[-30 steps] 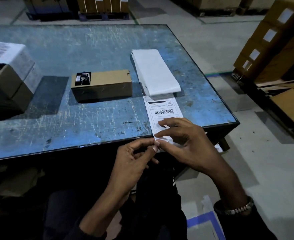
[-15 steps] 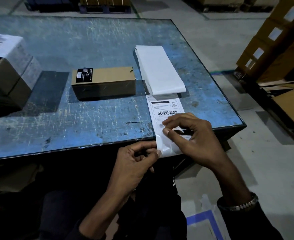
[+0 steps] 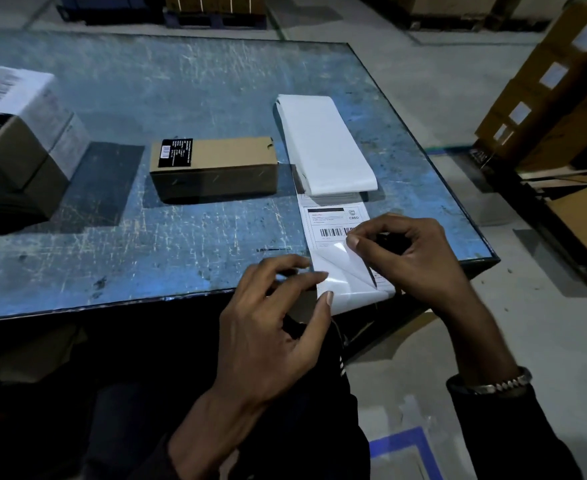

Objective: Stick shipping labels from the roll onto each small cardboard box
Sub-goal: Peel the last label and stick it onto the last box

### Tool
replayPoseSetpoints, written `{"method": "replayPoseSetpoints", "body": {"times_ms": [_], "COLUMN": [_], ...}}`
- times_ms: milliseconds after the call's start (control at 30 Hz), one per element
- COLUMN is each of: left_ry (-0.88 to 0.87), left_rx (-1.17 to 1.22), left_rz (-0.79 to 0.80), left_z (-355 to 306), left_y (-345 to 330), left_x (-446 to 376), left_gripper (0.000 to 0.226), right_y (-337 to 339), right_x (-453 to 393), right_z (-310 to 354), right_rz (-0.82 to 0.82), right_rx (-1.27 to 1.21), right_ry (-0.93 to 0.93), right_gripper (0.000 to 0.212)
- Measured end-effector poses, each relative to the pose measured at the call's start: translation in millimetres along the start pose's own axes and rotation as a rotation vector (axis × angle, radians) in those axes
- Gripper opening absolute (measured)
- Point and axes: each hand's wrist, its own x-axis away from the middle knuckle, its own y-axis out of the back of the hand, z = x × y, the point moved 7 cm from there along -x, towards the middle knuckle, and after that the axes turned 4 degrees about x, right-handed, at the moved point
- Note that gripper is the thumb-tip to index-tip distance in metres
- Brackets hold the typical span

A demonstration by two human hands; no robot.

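Your left hand (image 3: 278,327) holds the glossy backing strip (image 3: 345,294) at the table's (image 3: 146,237) near edge, thumb tip on its lower corner. Just right of it, your right hand (image 3: 409,258) pinches the peeled corner of the shipping label (image 3: 333,225), folded back to its white underside. Beyond your right hand lies the folded label stack (image 3: 323,143). Up and left of your left hand sits the small cardboard box (image 3: 215,168); farther left stand stacked labelled boxes (image 3: 18,133).
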Motion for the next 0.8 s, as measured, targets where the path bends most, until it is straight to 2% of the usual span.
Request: {"method": "replayPoseSetpoints", "body": {"times_ms": [133, 300, 433, 800], "left_ry": [-0.193, -0.259, -0.252, -0.200], "left_rx": [-0.147, -0.137, -0.102, 0.018], "left_rz": [0.130, 0.150, 0.147, 0.204], "left_z": [5.8, 9.5, 7.1, 9.8], "left_y": [-18.4, -22.7, -18.5, -24.0], "left_x": [-6.6, 0.9, -3.1, -22.3], "left_gripper": [0.019, 0.023, 0.028, 0.014], "right_y": [1.0, 8.0, 17.6, 54.8], "right_x": [-1.3, -10.3, -27.7, -82.5], "right_z": [2.4, -9.2, -15.9, -25.4], "right_rz": [0.061, 0.026, -0.076, -0.223], "right_rx": [0.011, 0.063, 0.099, 0.183], "right_ry": [0.009, -0.040, -0.041, 0.013], "right_gripper": [0.003, 0.007, 0.011, 0.007]}}
